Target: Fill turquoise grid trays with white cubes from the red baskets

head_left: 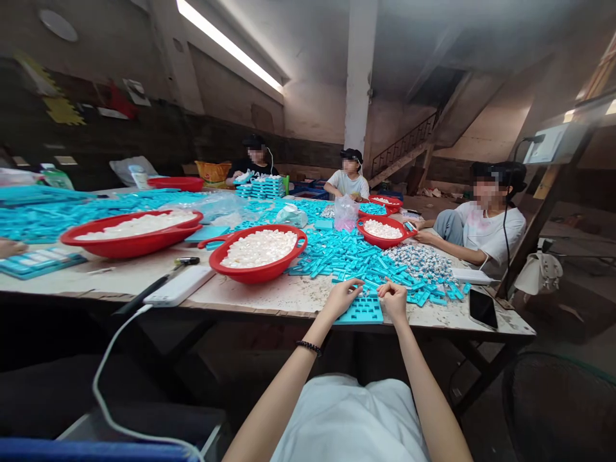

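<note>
A blue tray with rows of square openings [362,310] lies at the table's near edge in front of me. My left hand [342,299] is at its left side, fingers loosely bent with thumb and fingertips apart, and I see nothing held in it. My right hand [394,301] is at the tray's right side, its fingers curled together; whatever they may hold is hidden. Just beyond both hands spreads a heap of narrow blue plastic pieces [332,254]. To the right of that heap lies a pile of small white and dark pieces [421,260].
A red basin of white pieces [255,277] stands left of my hands, with another red basin [129,247] farther left. A white power bank [179,287] and a phone [482,309] lie near the table edge. Several people sit around the table, one person [495,221] at right.
</note>
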`<action>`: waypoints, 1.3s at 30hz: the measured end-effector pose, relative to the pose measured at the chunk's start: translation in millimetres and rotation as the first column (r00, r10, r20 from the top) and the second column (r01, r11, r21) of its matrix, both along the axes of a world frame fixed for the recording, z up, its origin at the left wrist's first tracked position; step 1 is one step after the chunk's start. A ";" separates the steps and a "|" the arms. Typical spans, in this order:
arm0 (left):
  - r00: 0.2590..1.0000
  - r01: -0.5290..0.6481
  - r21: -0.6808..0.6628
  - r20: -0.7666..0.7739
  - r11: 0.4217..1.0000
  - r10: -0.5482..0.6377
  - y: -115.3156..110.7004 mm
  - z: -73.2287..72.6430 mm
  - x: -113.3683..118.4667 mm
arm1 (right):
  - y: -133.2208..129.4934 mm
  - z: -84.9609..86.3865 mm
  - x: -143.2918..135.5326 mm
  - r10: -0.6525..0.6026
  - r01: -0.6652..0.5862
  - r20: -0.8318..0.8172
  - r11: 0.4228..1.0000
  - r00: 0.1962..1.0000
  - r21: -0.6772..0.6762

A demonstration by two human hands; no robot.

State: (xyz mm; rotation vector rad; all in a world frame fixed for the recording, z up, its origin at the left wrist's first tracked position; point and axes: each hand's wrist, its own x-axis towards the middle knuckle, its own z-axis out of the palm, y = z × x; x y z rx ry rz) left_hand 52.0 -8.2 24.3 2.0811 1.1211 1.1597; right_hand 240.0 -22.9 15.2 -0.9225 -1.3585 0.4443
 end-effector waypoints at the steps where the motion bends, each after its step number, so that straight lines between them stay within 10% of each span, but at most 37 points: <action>1: 1.000 0.002 -0.002 0.006 1.000 -0.002 0.0 -0.1 0.1 | 0.5 -0.4 0.4 0.007 -0.007 0.002 1.000 1.000 -0.005; 12: 1.000 -0.009 0.003 -0.009 1.000 0.009 -1.9 1.9 1.6 | 0.8 1.8 2.5 0.063 -0.064 0.019 0.998 0.998 0.011; 22: 0.999 0.025 0.000 0.035 1.000 -0.025 -2.1 1.8 1.4 | 3.4 -4.3 -5.6 0.029 0.026 0.506 0.995 0.862 -0.100; 39: 0.999 -0.008 0.005 0.036 1.000 0.008 0.8 -3.3 1.2 | 16.6 -15.9 2.5 0.104 -0.004 0.392 0.969 0.914 -0.247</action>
